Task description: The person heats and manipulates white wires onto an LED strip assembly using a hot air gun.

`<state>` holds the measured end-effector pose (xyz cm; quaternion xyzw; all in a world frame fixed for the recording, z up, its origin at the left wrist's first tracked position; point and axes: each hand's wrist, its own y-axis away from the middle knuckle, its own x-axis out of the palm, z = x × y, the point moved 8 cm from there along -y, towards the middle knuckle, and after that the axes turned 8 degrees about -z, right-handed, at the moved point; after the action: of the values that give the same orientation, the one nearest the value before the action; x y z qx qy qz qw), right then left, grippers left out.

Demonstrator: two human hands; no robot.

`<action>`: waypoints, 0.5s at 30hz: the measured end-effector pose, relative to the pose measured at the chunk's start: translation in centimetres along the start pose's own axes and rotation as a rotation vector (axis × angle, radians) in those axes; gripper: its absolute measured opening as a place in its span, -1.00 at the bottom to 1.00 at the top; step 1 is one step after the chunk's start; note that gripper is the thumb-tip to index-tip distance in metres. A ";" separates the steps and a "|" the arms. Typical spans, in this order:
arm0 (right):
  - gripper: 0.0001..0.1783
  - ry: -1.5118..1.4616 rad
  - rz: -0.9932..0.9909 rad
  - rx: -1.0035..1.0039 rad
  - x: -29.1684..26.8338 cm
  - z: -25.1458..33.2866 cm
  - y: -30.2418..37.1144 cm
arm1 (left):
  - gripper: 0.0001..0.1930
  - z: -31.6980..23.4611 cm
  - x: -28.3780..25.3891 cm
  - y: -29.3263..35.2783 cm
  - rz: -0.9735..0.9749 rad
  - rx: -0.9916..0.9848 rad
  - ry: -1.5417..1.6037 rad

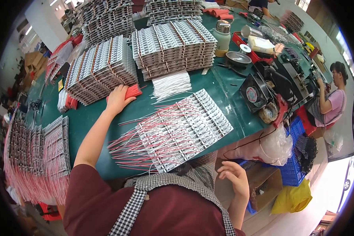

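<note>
My left hand (119, 99) reaches across the green table and grips a bundle of short red wires (133, 91) in front of the stacked panels. My right hand (234, 175) hangs beside my lap, off the table edge, fingers loosely bent and apart with nothing in them. Between my arms lies a flat panel of small metallic parts (208, 114), rows side by side. Red and white wires (133, 147) stick out from its left half; the right half shows bare parts. A fan of white wires (171, 84) rests just beyond the panel.
Tall stacks of panels (173, 47) and another stack (102, 69) stand at the back. Wired panels (55, 145) hang at the left edge. To the right are a small fan (253, 93), a metal bowl (238, 58), a flask (223, 37) and a blue crate (293, 157). A co-worker (334, 96) sits far right.
</note>
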<state>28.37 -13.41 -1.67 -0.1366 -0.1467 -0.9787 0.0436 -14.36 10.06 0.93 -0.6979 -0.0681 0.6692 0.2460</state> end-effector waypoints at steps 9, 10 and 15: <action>-0.57 0.097 0.147 -0.042 7.7 3.9 -5.6 | -0.34 -0.4 -0.8 0.6 -0.017 0.002 -0.026; -0.58 0.173 0.208 -0.128 9.5 5.0 -6.7 | -0.34 -0.5 -0.9 0.6 -0.015 0.007 -0.016; -0.58 0.237 0.288 -0.259 18.8 8.1 -13.9 | -0.30 -0.4 -1.2 0.7 -0.017 0.007 0.039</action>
<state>10.64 1.42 7.18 -0.0445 0.0072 -0.9823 0.1819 -14.23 8.85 1.73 -0.7094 -0.0670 0.6536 0.2553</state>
